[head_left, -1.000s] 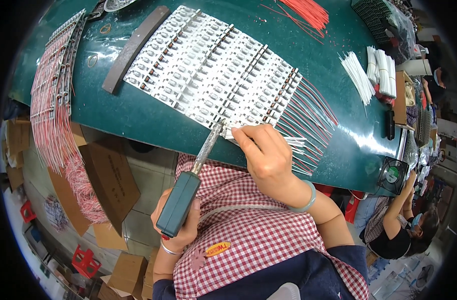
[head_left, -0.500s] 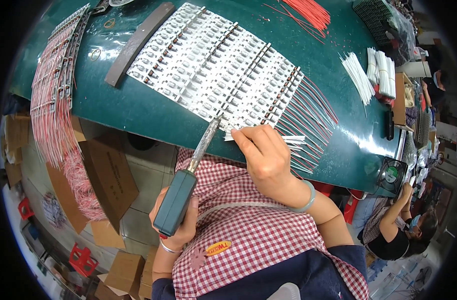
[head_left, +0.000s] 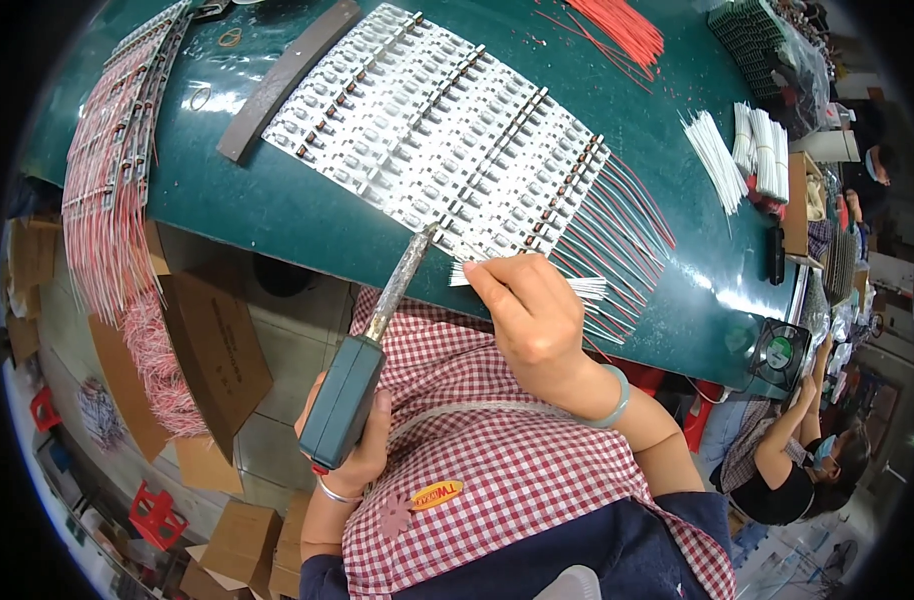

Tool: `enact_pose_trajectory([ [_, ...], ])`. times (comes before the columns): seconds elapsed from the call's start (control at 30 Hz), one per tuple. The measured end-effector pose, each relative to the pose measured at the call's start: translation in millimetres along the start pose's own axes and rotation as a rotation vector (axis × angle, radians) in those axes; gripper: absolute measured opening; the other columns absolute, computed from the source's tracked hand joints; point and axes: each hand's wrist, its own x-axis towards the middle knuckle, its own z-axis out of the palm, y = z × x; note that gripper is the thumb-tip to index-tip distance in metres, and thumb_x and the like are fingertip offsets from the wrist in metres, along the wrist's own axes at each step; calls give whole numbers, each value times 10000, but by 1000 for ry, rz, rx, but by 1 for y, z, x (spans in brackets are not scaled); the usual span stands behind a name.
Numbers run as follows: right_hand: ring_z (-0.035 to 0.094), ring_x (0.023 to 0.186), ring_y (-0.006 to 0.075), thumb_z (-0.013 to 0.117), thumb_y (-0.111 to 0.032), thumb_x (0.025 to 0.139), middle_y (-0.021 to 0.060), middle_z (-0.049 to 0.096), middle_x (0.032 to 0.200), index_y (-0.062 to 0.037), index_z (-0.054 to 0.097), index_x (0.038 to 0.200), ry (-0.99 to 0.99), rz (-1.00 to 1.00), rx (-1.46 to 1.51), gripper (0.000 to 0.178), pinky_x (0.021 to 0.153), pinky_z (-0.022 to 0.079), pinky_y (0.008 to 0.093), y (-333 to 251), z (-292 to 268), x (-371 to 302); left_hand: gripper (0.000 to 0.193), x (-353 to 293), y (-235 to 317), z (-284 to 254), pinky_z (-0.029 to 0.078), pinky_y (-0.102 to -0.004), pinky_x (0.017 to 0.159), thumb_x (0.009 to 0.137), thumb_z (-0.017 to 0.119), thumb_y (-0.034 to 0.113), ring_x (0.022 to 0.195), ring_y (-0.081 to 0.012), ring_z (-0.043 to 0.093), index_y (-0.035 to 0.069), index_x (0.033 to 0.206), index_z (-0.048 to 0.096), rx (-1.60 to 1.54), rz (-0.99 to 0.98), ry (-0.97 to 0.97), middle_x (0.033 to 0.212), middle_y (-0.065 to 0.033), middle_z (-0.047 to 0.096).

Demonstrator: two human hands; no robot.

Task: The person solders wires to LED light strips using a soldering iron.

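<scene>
My left hand (head_left: 375,440) is wrapped round the dark green handle of a soldering iron (head_left: 345,400). Its metal tip points up to the near edge of a white circuit board panel (head_left: 417,130), which carries rows of small components. At that same edge, to the right of the tip, my right hand (head_left: 537,325) pinches a bundle of white wires (head_left: 587,288). The bundle passes under the fingers, and both its ends show. Red and white wires (head_left: 627,225) fan out from the panel's right side. Whether the tip touches the panel I cannot tell.
A dark bar (head_left: 287,80) lies along the panel's left side. Wired panels (head_left: 117,140) hang over the table edge above a cardboard box (head_left: 217,350). Red wires (head_left: 627,35) and white wire bundles (head_left: 767,155) lie farther back. A small fan (head_left: 780,350) and a co-worker (head_left: 777,470) are at right.
The soldering iron has shifted slightly left, its tip drawing back a little from the right hand's fingers. My right hand keeps its pinch on the white wires in nearly the same place.
</scene>
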Motion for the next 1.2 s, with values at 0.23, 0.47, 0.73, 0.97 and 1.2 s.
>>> enact_pose_trajectory([
  [0.23, 646, 805, 253, 675, 5, 705, 105, 668, 913, 51, 707, 1013, -16, -21, -67, 313, 641, 517, 349, -3, 6, 1, 212, -4, -4, 0, 551, -323, 669, 824, 761, 38, 755, -267, 694, -44, 1010, 700, -22, -8, 10, 920, -154, 693],
  [0.47, 643, 756, 249, 717, 67, 707, 106, 659, 865, 27, 726, 1009, 57, 11, -67, 305, 596, 513, 333, -1, 11, -1, 236, -3, -6, 0, 550, -318, 677, 828, 767, 38, 766, -264, 694, -55, 1032, 694, -6, 8, 4, 931, -157, 693],
  [0.73, 614, 772, 260, 683, 31, 692, 137, 638, 928, 61, 701, 1068, 35, -20, -69, 378, 590, 513, 334, 15, 0, 6, 237, -1, -6, 1, 548, -319, 670, 833, 764, 41, 753, -265, 691, -59, 1036, 693, 8, -1, -2, 931, -164, 690],
  [0.97, 595, 797, 264, 680, 41, 696, 137, 621, 945, 69, 693, 1054, -59, -24, -78, 360, 626, 509, 342, 20, -1, 10, 237, 5, 0, 1, 548, -329, 644, 808, 769, 27, 746, -279, 692, -54, 1018, 696, -28, -23, -74, 932, -173, 685],
  [1.2, 589, 799, 262, 679, 41, 699, 132, 615, 952, 66, 683, 1047, -76, -8, -92, 349, 644, 506, 344, 21, 0, 13, 232, 7, 1, 2, 552, -336, 645, 781, 767, 4, 755, -290, 698, -53, 996, 700, -19, -46, -113, 945, -175, 690],
])
